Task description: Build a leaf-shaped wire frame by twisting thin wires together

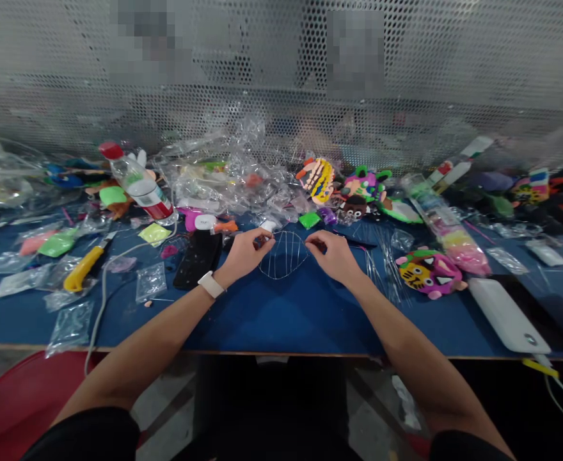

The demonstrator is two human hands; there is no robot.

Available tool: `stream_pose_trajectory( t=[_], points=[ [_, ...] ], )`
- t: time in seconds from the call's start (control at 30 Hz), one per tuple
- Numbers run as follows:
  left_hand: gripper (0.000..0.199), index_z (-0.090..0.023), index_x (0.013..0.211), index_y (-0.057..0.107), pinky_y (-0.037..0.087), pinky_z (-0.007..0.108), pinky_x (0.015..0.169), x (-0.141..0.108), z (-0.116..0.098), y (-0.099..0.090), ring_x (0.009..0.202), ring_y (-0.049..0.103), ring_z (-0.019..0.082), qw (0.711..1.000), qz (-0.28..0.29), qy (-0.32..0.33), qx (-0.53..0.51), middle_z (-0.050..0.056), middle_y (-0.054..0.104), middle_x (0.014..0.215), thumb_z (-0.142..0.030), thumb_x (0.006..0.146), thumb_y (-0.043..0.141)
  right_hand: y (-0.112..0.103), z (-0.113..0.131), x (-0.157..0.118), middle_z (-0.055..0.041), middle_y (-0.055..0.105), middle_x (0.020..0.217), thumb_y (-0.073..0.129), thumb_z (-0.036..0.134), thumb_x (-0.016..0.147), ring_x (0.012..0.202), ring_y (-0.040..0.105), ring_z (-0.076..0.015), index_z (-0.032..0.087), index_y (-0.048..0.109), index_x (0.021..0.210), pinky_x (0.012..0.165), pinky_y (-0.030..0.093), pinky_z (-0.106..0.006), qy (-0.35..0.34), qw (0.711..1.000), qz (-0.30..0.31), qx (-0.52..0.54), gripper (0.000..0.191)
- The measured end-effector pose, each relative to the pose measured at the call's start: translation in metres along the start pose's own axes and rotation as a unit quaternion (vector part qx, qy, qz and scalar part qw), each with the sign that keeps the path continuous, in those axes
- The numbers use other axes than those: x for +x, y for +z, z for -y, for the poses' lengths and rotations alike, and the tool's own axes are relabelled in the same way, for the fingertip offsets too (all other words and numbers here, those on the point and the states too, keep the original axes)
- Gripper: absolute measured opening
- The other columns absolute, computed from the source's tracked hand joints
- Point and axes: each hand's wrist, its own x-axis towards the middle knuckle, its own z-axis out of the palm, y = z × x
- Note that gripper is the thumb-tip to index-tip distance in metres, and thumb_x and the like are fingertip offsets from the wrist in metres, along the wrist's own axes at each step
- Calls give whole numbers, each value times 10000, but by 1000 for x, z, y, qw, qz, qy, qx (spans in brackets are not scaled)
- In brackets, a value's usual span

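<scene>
A thin wire frame point(285, 276), rounded and crossed by several lengthwise wires, hangs between my two hands over the blue table. My left hand point(249, 251), with a pale band on its wrist, pinches the frame's left upper edge. At the right upper edge, the thumb and fingers of my right hand point(330, 253) are closed on the wire too. Just behind the left fingertips sits a small white object point(268, 225). Beside my left hand lies a black phone-like slab point(198, 258).
On the left are a yellow utility knife point(84, 269), a red-capped bottle point(140, 186) and a cable point(103, 291). Colourful clay figures point(320, 179) and plastic bags line the back by a perforated metal panel point(281, 83). At right lie a clay mask point(428, 272), loose wires point(388, 269) and a white power bank point(507, 315).
</scene>
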Motion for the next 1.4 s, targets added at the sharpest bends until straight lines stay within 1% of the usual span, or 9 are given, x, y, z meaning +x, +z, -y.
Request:
stream_pose_trajectory(
  t=[0.17,0.37,0.47,0.7,0.93,1.03,1.17,1.3,1.4],
  points=[
    [176,-176,1016,739,534,300,684,3,7,-1,690,640,154,1000,-10,-16,-1,45,730,810,-324,977,650,-43,-20,8,-107,758,1021,562,286,981,926,704,-289,244,687,967,866,543,-467,-4,994,-21,-109,132],
    [215,-184,972,728,524,301,685,5,11,-1,725,655,162,1000,-8,-17,-9,51,745,847,-368,997,618,-138,-86,9,-130,694,898,613,458,896,753,665,-292,270,600,942,635,522,-440,151,886,-437,16,195],
    [230,-189,979,726,515,293,665,3,11,2,717,664,162,1000,14,-10,-9,53,756,849,-379,1004,600,-145,-101,8,-115,664,843,652,482,848,687,643,-279,269,600,930,574,485,-423,164,867,-469,45,234],
    [223,-186,1041,740,510,315,670,2,8,0,663,649,159,997,41,10,66,61,758,842,-340,995,586,-121,-92,10,-113,728,856,623,473,870,741,706,-277,208,663,922,743,580,-454,142,907,-385,-100,273],
    [227,-194,1064,746,545,341,717,2,9,-2,774,704,206,989,61,33,127,92,788,947,-336,1010,578,-128,-87,0,-178,744,1089,568,277,876,907,723,-313,189,650,1126,941,569,-523,121,863,-425,-245,277],
    [187,-204,1030,745,552,350,749,1,13,1,836,719,223,986,48,32,159,92,790,998,-313,996,597,-123,-85,2,-217,710,1200,627,309,860,1098,693,-347,174,681,1151,953,564,-509,96,899,-342,-255,326],
    [156,-205,994,735,553,372,801,0,17,2,911,706,242,978,48,45,200,95,774,1015,-281,1001,599,-101,-77,4,-164,764,1057,684,455,903,1047,708,-344,195,733,1041,978,542,-510,56,980,-67,-180,299],
    [158,-174,1014,729,539,443,912,0,17,2,1011,671,290,961,58,73,259,115,743,1035,-249,1016,590,-78,-59,-2,-253,675,1348,716,750,842,1272,605,-481,171,721,1276,1025,495,-590,119,959,103,-235,723],
    [146,-173,1033,730,524,463,939,0,16,2,1032,654,300,957,54,82,274,116,731,1067,-237,1017,600,-67,-45,-5,-272,607,1410,766,796,747,1340,536,-542,172,644,1415,1012,498,-645,139,937,134,-293,922]
  ],
)
